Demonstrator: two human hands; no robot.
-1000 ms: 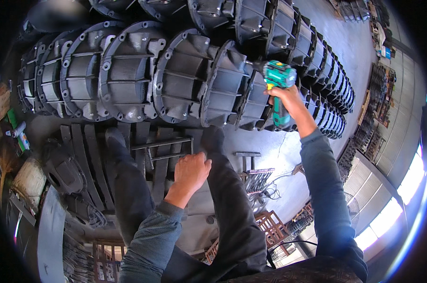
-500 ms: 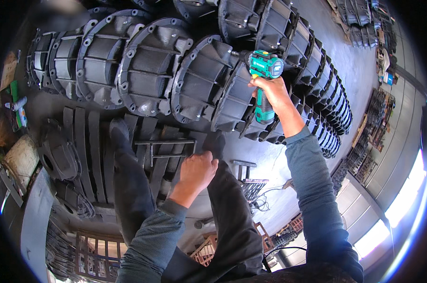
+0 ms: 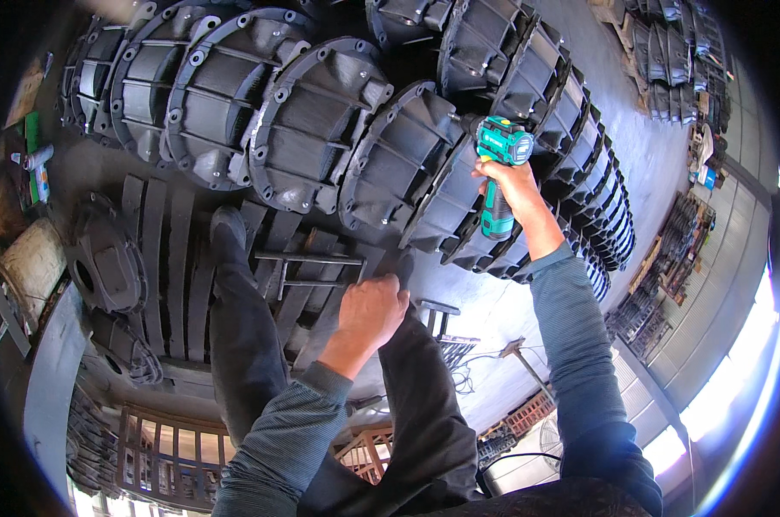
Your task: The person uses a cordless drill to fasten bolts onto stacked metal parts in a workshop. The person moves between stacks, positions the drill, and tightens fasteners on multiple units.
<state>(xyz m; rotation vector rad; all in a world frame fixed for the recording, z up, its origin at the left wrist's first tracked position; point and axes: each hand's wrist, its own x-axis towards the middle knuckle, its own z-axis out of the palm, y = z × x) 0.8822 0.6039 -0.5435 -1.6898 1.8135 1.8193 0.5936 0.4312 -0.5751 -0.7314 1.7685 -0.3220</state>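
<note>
My right hand (image 3: 512,185) is wrapped round the handle of a green and black cordless drill (image 3: 503,142). The drill's front end points left, at the upper rim of a black cast housing (image 3: 398,155) in the near row. Whether its tip touches a bolt there I cannot make out. Small shiny bolt heads show on the flanges of several housings. My left hand (image 3: 368,314) is closed in a fist above my knee, back of the hand up. Anything inside its fingers is hidden.
Ribbed black housings (image 3: 321,121) stand in long rows across the far side. Dark flat bars (image 3: 179,267) and a metal frame (image 3: 312,269) lie by my feet. A round black casting (image 3: 110,267) is at the left. A slatted crate (image 3: 174,448) stands behind my legs.
The view has shifted, so the housings sit farther right and lower. The drill stays at about the same spot against the row. My left hand remains closed.
</note>
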